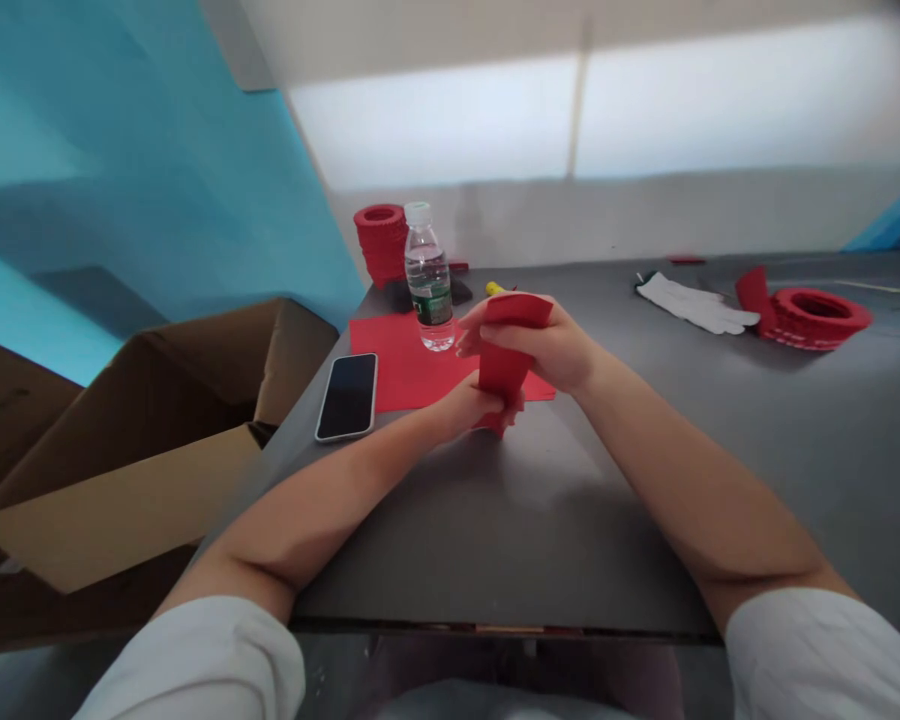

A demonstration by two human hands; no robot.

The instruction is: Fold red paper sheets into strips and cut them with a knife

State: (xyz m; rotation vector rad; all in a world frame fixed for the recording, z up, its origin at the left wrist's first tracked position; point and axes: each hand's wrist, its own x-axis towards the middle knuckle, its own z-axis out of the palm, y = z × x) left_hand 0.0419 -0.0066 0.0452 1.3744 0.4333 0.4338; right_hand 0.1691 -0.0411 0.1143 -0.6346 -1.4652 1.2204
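Between my two hands a red strip (pixel 504 368), which looks like paper or thin felt, stands upright just above the grey table. Its lower end is in my left hand (pixel 471 406), with the fingers closed round it. Higher up, my right hand (pixel 553 342) grips the upper part, thumb across the near face and fingers behind. Some fingertips are hidden by the strip. Beneath and behind the hands lies a flat red sheet (pixel 401 375). A clear water bottle (pixel 429 285) stands upright on that sheet, close to my right fingertips.
A phone (pixel 348 396) lies at the table's left edge, beside an open cardboard box (pixel 157 480). Behind the bottle rises a stack of red rings (pixel 380 245). At right are a white glove (pixel 694 303) and a red ring-shaped roll (pixel 817 318). The table (pixel 540 540) meets a wall.
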